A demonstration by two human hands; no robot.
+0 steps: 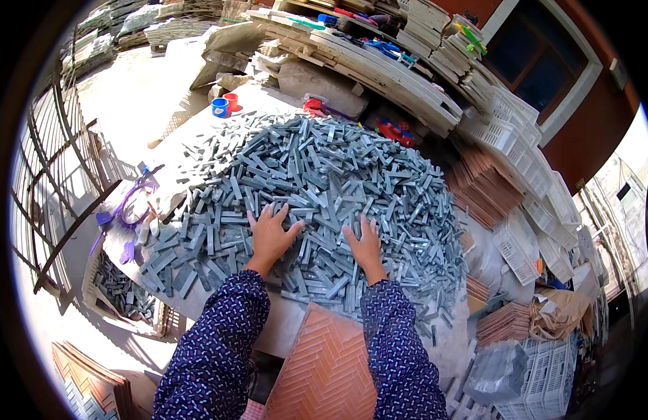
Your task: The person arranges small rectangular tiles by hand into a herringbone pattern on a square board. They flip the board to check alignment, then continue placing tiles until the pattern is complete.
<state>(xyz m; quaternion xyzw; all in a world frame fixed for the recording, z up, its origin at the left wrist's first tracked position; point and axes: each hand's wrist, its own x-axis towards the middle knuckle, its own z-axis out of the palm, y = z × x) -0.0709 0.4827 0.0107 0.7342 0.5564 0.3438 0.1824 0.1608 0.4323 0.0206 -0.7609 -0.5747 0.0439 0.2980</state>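
Observation:
A broad heap of narrow grey stone strips [303, 168] covers the table. My left hand [269, 236] rests on the near side of the heap, its fingers spread over the strips. To the right of it, my right hand [364, 246] also touches the pile, thumb and fingers apart. Neither hand has a strip gripped in it. Between my forearms, at the table's near edge, lies an orange-brown tray with a herringbone pattern of slots [324, 360]. Its lower end runs out of the picture.
A crate of grey strips [124, 297] stands below the table's left side. Small blue [220, 107] and red buckets [231, 101] sit at the far edge. Stacked brown trays [483, 183] and white plastic crates [530, 164] line the right. A metal rack [58, 168] stands left.

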